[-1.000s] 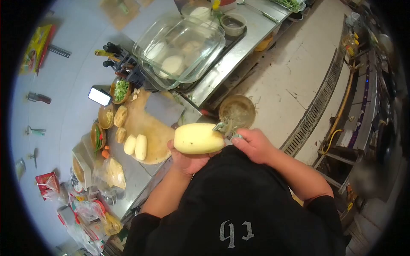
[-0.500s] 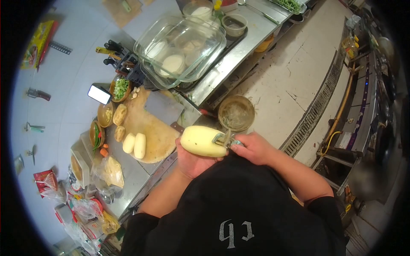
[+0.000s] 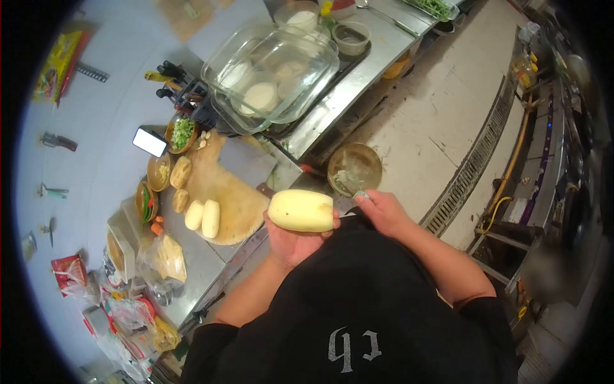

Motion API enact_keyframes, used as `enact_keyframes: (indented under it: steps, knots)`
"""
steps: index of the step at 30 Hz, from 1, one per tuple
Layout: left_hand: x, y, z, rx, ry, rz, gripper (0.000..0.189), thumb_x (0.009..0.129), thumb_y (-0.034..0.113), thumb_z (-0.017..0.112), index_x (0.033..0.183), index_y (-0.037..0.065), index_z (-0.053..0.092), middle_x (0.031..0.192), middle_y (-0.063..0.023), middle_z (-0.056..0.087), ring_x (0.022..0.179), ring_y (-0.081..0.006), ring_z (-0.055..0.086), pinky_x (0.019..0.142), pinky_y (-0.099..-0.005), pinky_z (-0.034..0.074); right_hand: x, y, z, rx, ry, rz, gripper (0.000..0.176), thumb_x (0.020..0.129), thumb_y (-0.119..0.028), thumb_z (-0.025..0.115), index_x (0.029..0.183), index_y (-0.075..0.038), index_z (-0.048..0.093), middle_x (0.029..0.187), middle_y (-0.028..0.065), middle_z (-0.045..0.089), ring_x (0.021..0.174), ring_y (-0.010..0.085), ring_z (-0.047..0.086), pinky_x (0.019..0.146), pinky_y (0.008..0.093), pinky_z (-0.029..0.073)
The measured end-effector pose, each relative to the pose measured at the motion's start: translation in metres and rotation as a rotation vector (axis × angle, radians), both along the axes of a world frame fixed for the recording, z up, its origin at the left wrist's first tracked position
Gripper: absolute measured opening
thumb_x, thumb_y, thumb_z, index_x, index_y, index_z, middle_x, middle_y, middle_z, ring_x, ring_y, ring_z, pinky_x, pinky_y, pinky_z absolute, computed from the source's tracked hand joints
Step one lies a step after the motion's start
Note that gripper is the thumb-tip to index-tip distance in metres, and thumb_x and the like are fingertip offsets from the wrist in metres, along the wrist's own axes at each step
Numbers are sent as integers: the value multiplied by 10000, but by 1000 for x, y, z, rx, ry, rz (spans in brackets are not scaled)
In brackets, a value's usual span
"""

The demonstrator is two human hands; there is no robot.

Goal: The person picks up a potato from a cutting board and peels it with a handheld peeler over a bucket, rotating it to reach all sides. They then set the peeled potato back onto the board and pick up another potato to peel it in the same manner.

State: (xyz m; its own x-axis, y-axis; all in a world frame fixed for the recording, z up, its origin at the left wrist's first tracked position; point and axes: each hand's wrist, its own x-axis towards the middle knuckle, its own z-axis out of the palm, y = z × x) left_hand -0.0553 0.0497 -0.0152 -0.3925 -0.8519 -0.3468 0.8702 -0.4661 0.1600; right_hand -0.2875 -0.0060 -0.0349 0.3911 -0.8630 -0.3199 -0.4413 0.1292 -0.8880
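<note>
You are holding a pale root vegetable [image 3: 300, 210] in front of your chest, and the side facing the camera is showing clean and yellowish with no brown skin, so by the look of it the peeling of this piece is nearly done; the underside is hidden against your palm. Your left hand [image 3: 295, 242] is cupping it from below, fingers curled up around its near side, the piece lying crosswise. Your right hand [image 3: 384, 212] is closing around the handle of a peeler [image 3: 348, 184], whose head is sitting just off the vegetable's right end, above a round basin [image 3: 374, 157] that is catching scraps on the floor. On the wooden cutting board [image 3: 233, 198] two peeled pieces [image 3: 203, 217] are lying side by side, and two brown-skinned ones [image 3: 180, 173] are waiting nearby, so I judge that about half the batch is left.
</note>
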Motion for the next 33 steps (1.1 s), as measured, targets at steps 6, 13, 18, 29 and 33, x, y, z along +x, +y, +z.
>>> enact_keyframes:
  steps: [6,13,18,29,33]
  knots:
    - [-3,-1,0,-47,28,3,877,887,764,376,1372,48,520,1284,-258,561,1084,-411,552,845,-432,474,6,1,38,-157,-72,252,363,987,-379,554,903,-30,606,777,216,631,734,415,612,651,453,483]
    - [-2,-3,-5,-4,-14,-13,876,850,806,392,1333,92,546,1301,-227,568,1093,-414,564,840,-449,473,-1,-1,26,-195,-6,292,383,986,-396,543,909,-27,613,805,230,645,779,441,627,686,499,495]
    - [-15,-1,16,17,-150,17,1050,735,872,537,1389,52,487,1329,-236,553,1181,-448,550,998,-489,461,-3,-6,0,-105,87,102,415,995,-402,536,872,-10,598,790,219,637,731,418,613,659,474,481]
    - [-16,-13,15,-21,-137,110,738,894,640,454,1338,56,532,1279,-181,602,1095,-350,610,871,-454,518,11,1,41,-145,-154,109,370,974,-364,610,891,-4,587,724,180,586,654,302,560,631,404,459]
    - [-9,-13,6,-81,-121,62,730,900,647,416,1336,73,537,1288,-178,602,1090,-349,611,864,-466,514,10,-2,18,-36,-97,-96,391,972,-396,604,881,-16,589,728,177,587,658,316,573,637,424,463]
